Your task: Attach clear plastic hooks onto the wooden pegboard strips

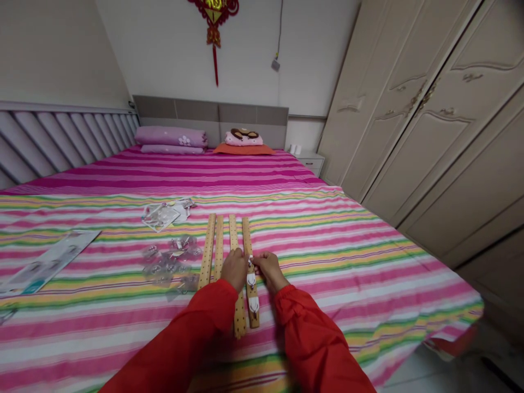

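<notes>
Wooden strip (246,236) lies lengthwise, likely for two-sided reach; the right hand (269,267) pinches a white fitting (250,261); the left hand (234,269) hides its grip, so I cannot tell.

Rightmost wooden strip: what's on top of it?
On the wooden strip, two white pieces sit toward the near end. A third white piece shows over it between the left hand and right hand, which may partly hide it. Wood beneath the pieces is covered.
</notes>
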`<state>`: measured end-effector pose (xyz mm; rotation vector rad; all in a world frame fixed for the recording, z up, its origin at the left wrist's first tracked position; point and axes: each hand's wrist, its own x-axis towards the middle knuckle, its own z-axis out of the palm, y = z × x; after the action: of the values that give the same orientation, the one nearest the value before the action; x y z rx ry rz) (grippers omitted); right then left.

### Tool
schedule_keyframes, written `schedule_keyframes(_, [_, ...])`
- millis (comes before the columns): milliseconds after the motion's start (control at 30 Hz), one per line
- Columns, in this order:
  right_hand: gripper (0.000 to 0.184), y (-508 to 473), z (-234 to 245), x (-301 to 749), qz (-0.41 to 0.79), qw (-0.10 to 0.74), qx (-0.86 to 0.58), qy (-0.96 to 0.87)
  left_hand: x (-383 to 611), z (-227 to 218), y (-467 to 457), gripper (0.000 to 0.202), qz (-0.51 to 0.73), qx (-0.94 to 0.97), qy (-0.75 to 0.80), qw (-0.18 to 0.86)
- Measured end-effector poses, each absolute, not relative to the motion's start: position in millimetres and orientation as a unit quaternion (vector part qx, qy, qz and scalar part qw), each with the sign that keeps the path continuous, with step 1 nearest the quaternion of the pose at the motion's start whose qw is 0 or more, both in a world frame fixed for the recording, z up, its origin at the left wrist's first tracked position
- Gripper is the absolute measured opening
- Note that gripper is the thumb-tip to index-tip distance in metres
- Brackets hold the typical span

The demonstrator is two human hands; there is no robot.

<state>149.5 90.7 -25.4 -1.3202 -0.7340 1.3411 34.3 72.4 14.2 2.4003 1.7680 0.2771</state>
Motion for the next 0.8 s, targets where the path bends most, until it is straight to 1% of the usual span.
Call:
schedule_keyframes(100, [0.022, 90, -27, 148, 0.556, 0.528, -0.562, -0.311, 35, 17, 66, 0.036, 0.078, 0.815, 0.574, 0.032])
schedule_keyframes(200, [0.018, 91, -29, 146, 0.550, 0.527, -0.567, -0.315, 34, 15, 63, 0.042, 0.071, 0.824, 0.562, 0.031])
schedule_keyframes(333, [0.017, 93, -32, 146, 0.549, 0.523, -0.569, -0.318, 32, 11, 66, 0.042, 0.075, 0.827, 0.556, 0.042])
schedule_keyframes(500, [0.013, 89, -30, 147, 0.552, 0.529, -0.559, -0.322, 23, 6, 68, 0.049, 0.110, 0.809, 0.571, 0.086])
schedule_keyframes(700, [0.015, 83, -28, 149, 0.555, 0.532, -0.546, -0.334, 25, 5, 66, 0.071, 0.139, 0.771, 0.604, 0.144])
schedule_keyframes(800, [0.018, 82, -28, 149, 0.554, 0.531, -0.546, -0.335, 30, 7, 64, 0.072, 0.142, 0.755, 0.617, 0.170])
